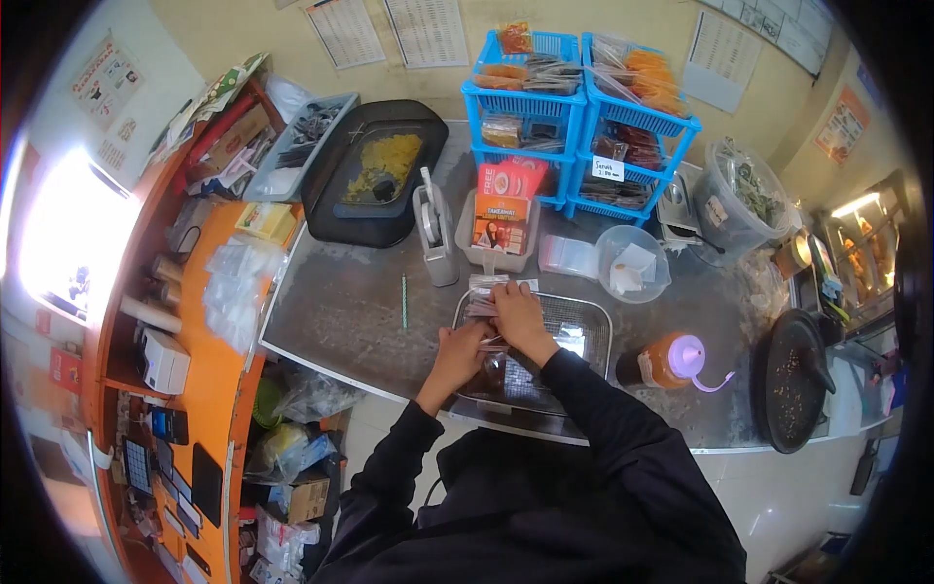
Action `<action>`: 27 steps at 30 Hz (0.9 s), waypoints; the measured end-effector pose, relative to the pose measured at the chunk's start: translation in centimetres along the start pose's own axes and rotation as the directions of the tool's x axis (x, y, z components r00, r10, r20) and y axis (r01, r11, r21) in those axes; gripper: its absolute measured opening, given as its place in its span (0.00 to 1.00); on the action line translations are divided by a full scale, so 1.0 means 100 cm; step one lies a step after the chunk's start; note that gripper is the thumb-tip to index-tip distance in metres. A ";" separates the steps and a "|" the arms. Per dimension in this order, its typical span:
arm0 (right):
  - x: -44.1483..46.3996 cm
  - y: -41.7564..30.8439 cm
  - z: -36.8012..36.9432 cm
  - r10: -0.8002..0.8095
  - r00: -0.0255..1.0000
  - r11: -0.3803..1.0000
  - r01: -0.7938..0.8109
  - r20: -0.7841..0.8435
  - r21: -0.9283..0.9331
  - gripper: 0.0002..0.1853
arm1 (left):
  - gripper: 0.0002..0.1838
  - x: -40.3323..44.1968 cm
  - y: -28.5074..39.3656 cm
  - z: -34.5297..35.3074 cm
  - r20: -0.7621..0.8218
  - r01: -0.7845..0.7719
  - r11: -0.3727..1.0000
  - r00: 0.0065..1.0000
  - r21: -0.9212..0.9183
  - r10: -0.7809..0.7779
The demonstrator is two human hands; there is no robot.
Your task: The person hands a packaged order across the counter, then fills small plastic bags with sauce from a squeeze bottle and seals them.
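Both hands meet over the left part of a wire mesh basket [601, 336] on the dark metal table. My left hand [460, 358] is closed around the lower end of some small clear plastic packets [484, 306]. Higher up, my right hand [519, 316] has its fingers closed on the same packets. A packet with dark brown content [493, 372] lies below my left hand, in the basket. Just beyond the hands is a tub [531, 243] with red and orange printed cards [503, 222]. Left of it stands a grey tape dispenser [435, 234].
A green pen [405, 301] lies left of the basket. To the right are an orange bottle with a purple lid [671, 359], a round clear container [632, 265] and a stone mortar [790, 382]. Behind stand blue stacked racks [576, 127] and a black tray [321, 185] with yellow food.
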State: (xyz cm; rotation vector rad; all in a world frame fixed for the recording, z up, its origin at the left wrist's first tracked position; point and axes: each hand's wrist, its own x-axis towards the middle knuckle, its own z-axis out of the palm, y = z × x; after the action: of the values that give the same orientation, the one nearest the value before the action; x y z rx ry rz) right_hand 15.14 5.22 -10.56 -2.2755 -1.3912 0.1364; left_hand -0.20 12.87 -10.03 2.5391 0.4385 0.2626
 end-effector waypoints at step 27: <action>-0.036 0.030 0.004 0.204 0.963 0.850 -0.085 -0.177 0.520 0.24 | 0.15 -0.010 -0.022 -0.011 -0.090 -0.229 0.971 0.971 -0.072 0.222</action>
State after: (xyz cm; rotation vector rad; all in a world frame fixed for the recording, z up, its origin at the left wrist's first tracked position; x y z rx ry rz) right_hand 15.72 1.14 -12.74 -1.8762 -0.9250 0.2524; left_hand -1.96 14.79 -10.36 2.5041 0.1642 0.4611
